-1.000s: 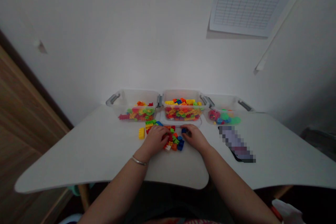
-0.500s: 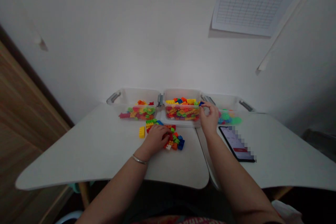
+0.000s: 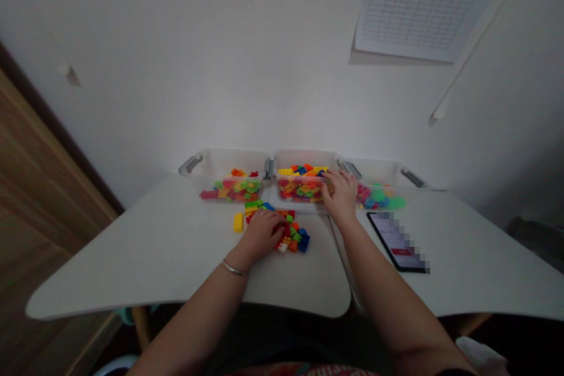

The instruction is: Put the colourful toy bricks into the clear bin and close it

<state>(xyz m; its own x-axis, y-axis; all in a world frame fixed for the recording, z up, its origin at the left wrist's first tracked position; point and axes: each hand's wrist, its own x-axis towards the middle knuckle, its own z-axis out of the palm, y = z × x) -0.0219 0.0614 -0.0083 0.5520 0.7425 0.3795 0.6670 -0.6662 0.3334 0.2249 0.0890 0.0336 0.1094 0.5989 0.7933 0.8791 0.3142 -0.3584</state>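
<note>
My left hand (image 3: 264, 230) rests over a loose pile of toy building bricks (image 3: 293, 235) on the table, fingers spread and bent down onto them. What lies beneath the palm is hidden. My right hand (image 3: 342, 192) reaches over the front right rim of the middle clear plastic box (image 3: 304, 191), which is full of mixed bricks. Its fingers and thumb are apart, and a dark blue brick (image 3: 322, 173) sits just beyond the fingertips, inside the rim. A yellow brick (image 3: 238, 222) stands on the table left of the pile.
A left clear box (image 3: 211, 167) holds colourful pieces, and a right clear box (image 3: 383, 170) holds green, blue and pink ones. A phone (image 3: 396, 247) lies to the right on the white table (image 3: 176, 258). Behind is a wall with a printed sheet (image 3: 423, 6).
My right hand has moved left over the middle box, and its pinch on the dark blue brick has loosened. The left hand has stayed on the pile.
</note>
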